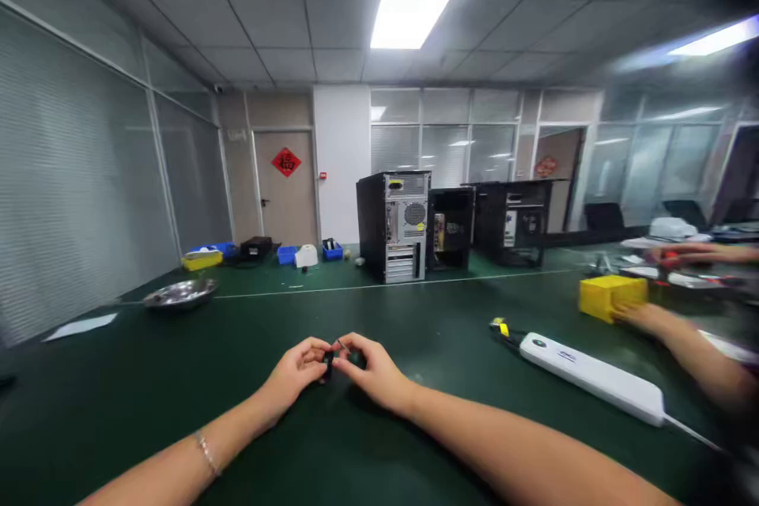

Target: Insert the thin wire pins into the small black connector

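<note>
Just above the dark green table [285, 427], my left hand [300, 368] and my right hand [375, 373] meet fingertip to fingertip near the middle of the view. Between them is a small dark part [328, 362], too small to name. My left fingers are pinched on it. My right thumb and forefinger are closed close together at its other side, with what looks like a thin piece between them. A bracelet circles my left wrist. The fingers hide most of what they hold.
A white power strip [593, 375] lies at right. Beyond it, a co-worker's hand [646, 318] touches a yellow bin [610, 296]. Black computer cases [406, 229] stand farther back. At left are a metal bowl [181, 294] and paper [80, 326]; small blue bins [287, 254] sit behind.
</note>
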The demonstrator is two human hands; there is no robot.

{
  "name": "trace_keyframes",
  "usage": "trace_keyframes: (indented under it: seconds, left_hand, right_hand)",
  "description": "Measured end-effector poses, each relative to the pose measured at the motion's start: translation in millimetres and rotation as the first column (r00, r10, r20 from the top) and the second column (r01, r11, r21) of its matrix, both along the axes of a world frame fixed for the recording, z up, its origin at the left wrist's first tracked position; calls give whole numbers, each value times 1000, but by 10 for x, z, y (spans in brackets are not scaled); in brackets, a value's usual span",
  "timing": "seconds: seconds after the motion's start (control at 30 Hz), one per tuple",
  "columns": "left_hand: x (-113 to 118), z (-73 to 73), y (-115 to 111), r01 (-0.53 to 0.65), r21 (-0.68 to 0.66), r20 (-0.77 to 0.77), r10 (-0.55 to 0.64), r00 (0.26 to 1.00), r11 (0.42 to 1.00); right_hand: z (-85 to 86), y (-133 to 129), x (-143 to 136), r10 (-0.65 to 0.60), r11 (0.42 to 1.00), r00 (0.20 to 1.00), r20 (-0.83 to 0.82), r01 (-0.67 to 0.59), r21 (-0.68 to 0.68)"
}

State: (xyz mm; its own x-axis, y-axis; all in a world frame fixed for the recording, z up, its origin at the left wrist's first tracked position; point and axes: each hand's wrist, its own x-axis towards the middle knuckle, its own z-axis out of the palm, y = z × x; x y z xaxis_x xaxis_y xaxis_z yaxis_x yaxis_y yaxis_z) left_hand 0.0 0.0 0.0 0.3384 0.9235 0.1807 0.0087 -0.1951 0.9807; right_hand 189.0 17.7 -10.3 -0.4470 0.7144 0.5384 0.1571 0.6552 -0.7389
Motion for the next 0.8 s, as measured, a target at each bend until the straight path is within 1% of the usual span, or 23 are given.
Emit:
trace_keyframes:
  seconds: [0.13,0.33,0.63,0.8]
  left_hand:
    - [12,-20,-9,-4,4,6,4,1000,1000]
    - [13,-49,9,7,10,2,-7,1000,1000]
    - [-6,-103,37,-11,40,-35,12,999,999]
    - [-16,-105,41,9,61,-62,-5,998,998]
  right_hand:
    - [24,12,4,-1,1000,1000,-23,1,-10]
    - [25,12,10,32,997,998,-55,-35,-62]
    - [36,20,-1,24,998,999,-44,-27,-61]
    - [13,41,-3,16,998,999,-42,-19,-65]
